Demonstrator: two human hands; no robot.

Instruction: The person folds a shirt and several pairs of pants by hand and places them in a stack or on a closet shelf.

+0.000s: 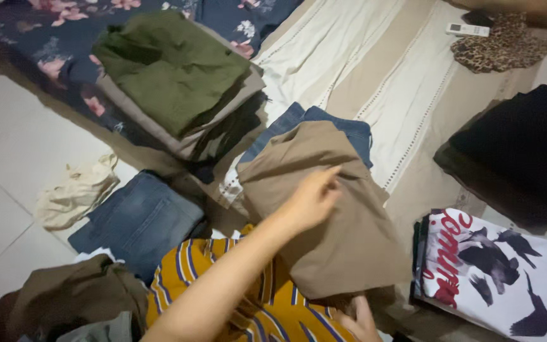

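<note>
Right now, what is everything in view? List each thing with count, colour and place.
tan folded garment: 1, tan, centre, on blue jeans
blue jeans: 1, blue, beneath it
clothes stack: 1, olive green on top, upper left
folded jeans: 1, faded blue, lower left
striped garment: 1, mustard with stripes, bottom centre
printed shirt: 1, white with black birds, lower right
dark pile: 1, black, right
remote: 1, white, top right
left hand: on the tan garment
right hand: at its lower edge

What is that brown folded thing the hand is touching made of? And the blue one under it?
The tan folded garment under the left hand looks like smooth matte woven cloth, probably cotton. The blue folded garment beneath looks like denim, judging by its faded blue and thick seams.
</note>
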